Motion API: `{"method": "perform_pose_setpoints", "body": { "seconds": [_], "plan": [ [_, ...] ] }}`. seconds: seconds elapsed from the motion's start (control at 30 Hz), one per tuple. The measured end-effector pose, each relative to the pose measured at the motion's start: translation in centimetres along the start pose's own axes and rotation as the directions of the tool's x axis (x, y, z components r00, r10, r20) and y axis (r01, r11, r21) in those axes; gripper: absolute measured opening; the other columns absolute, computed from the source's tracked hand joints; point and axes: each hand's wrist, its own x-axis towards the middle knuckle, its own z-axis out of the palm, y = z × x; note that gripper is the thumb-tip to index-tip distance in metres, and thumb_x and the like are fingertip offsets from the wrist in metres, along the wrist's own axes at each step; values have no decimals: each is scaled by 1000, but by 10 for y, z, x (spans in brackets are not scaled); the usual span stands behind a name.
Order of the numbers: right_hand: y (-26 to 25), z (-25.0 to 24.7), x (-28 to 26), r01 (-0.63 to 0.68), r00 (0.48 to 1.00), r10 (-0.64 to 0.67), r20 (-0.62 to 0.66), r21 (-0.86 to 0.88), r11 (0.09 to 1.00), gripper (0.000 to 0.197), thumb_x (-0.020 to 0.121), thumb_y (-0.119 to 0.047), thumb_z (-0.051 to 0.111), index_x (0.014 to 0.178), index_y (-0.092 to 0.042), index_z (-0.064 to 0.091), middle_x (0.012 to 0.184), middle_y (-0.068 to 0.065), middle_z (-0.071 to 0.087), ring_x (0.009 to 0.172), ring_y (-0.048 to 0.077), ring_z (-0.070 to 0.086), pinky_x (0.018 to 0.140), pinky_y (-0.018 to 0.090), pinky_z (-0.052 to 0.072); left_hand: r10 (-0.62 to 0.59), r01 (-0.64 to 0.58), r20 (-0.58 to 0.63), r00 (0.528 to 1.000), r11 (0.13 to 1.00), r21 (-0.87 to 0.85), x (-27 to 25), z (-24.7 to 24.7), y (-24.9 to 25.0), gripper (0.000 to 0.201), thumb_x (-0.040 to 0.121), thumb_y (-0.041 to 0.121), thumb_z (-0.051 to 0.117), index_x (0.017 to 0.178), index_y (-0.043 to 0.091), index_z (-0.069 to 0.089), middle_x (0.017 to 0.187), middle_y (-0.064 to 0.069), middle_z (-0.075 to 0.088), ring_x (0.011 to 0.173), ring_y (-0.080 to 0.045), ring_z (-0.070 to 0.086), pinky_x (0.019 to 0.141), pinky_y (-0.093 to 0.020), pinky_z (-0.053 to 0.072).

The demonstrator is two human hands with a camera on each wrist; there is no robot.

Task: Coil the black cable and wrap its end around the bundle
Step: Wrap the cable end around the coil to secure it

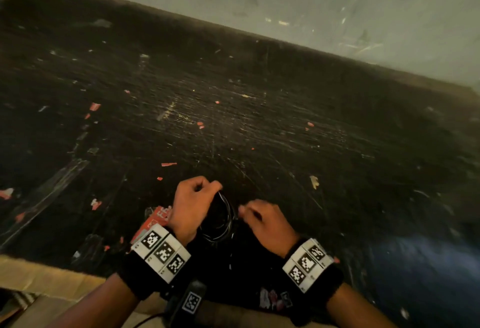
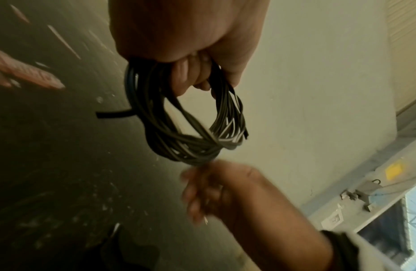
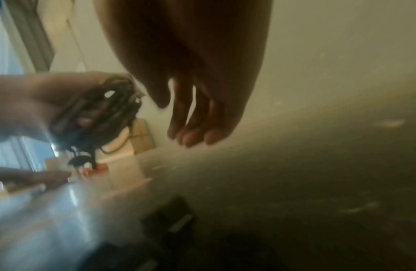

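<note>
The black cable (image 2: 186, 117) is already gathered into a bundle of many loops, and it hangs in the air above the dark, scratched worktop (image 1: 233, 119), close to the person's body. The left hand (image 1: 192, 205) holds it from the top, its fingers (image 2: 182, 78) curled through the ring of loops so the coil dangles beneath the fist. The right hand (image 1: 267, 223) is just beside the lower edge of the bundle; in the right wrist view its fingers (image 3: 190, 117) hang fairly straight and together, with nothing visibly closed inside them, though the left wrist view is smeared by motion there and whether a fingertip touches the strands cannot be told. A short black end (image 2: 114, 114) sticks out sideways from the left side of the coil (it looks like the free tail, but the plug or tip is not clear). Judging by this, the coiling itself appears finished or nearly so, since no long slack trails across the worktop in the head view. What seems left is the second half: no turns crossing over the loops are plainly visible, so the end still has to be taken up, wound round the bundle and tucked. Red paper scraps (image 1: 168, 164) lie scattered on the worktop, well apart from the coil.
</note>
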Motion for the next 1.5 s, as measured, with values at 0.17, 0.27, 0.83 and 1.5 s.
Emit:
{"method": "perform_pose_setpoints", "body": {
  "seconds": [0.17,0.27,0.83,1.5],
  "plan": [
    [16,7,-11,-51,942,148,302,-308,950,30,77,-43,65,100,-24,61,95,0,60,83,16,60,78,35,52,8,-6,49,999,999,-34,1,-17,-3,13,85,12,62,78,10,72,33,11,47,28,-2,36,30,-15,24],
    [16,14,-12,-22,948,134,290,-358,933,28,80,-30,62,105,-20,59,105,7,60,94,25,60,82,35,48,-3,7,104,995,999,-37,0,-18,-7,16,86,14,63,77,4,73,31,8,42,27,-3,30,31,-17,18],
    [-19,-77,-17,270,942,-275,-193,-50,961,12,81,-11,63,89,-14,72,84,4,70,76,13,64,69,37,52,302,-333,469,830,943,-19,-38,43,22,28,86,12,63,59,12,68,45,10,56,43,3,46,45,-12,35],
    [3,-195,-60,175,982,-157,-105,823,541,23,82,11,56,102,3,62,86,11,65,74,15,69,72,24,58,407,-394,20,913,893,-216,-108,150,68,33,89,9,54,71,-18,57,42,-4,42,36,-7,35,39,-18,25]
  ]
}}
